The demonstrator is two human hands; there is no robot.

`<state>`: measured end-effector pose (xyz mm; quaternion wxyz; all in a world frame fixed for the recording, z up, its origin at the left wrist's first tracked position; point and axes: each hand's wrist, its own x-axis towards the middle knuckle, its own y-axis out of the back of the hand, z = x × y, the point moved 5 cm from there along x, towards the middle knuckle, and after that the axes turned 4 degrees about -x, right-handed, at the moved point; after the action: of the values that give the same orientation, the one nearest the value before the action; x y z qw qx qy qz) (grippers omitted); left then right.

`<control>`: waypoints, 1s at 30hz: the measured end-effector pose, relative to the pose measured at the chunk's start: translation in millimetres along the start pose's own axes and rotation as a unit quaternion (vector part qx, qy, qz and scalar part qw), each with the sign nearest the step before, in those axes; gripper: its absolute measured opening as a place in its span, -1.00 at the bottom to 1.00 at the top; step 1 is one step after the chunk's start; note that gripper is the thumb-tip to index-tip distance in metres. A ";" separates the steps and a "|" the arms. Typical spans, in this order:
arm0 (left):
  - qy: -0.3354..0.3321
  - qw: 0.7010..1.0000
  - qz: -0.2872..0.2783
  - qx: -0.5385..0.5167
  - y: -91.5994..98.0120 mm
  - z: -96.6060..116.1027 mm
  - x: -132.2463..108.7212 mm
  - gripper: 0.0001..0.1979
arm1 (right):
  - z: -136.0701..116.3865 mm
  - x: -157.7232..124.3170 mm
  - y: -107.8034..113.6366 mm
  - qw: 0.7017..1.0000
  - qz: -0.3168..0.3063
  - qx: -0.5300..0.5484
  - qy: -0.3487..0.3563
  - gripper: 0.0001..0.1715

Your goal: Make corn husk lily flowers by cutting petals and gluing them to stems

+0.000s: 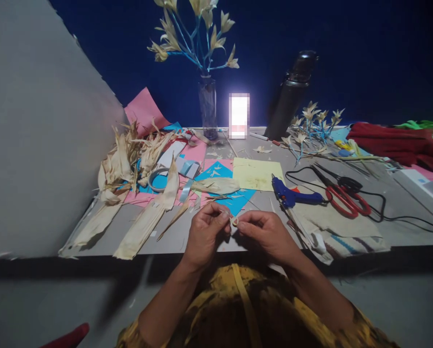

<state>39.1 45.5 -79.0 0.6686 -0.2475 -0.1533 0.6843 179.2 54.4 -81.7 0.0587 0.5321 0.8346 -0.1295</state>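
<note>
My left hand (208, 232) and my right hand (262, 231) meet above the table's front edge, fingers closed in a pinch. Between their fingertips is a small pale looped strip (234, 221), likely husk, though it is too small to be sure. Beyond the hands, a dried corn husk (216, 186) lies over blue paper (234, 203) strewn with scraps. Right of it is yellow paper (258, 174). A blue glue gun (296, 195) rests on its side, nearer my right hand. Long flat husks (147, 224) spread out to the left of my left hand.
Red-handled scissors (349, 198) lie beside the glue gun's black cord (385, 205). A glass vase (208, 108) with husk flowers and a dark flask (291, 96) stand at the back. Tape (154, 188) and a husk pile (118, 159) occupy the left; folded cloth (347, 224) lies front right.
</note>
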 end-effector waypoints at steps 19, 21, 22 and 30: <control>-0.085 0.992 0.052 0.071 8.7 21.5 -5.6 -0.84 | -9.9 -2.3 -9.3 0.995 -0.042 -0.086 0.022 -0.63; -0.090 0.991 0.040 0.086 6.5 21.4 -5.7 -0.85 | -15.8 1.5 -7.6 0.993 -0.012 -0.107 0.057 -0.58; -0.086 0.992 0.031 0.084 4.9 20.5 -5.5 -0.85 | -18.1 3.1 -8.1 0.991 -0.007 -0.115 0.070 -0.57; -0.088 0.991 0.053 0.087 5.5 19.9 -7.5 -0.81 | -7.8 5.0 -20.6 0.999 -0.030 -0.026 0.026 -0.67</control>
<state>23.5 40.2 -64.5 0.6341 -0.1349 -0.1382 0.7487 158.8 52.7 -72.2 0.0468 0.5080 0.8547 -0.0961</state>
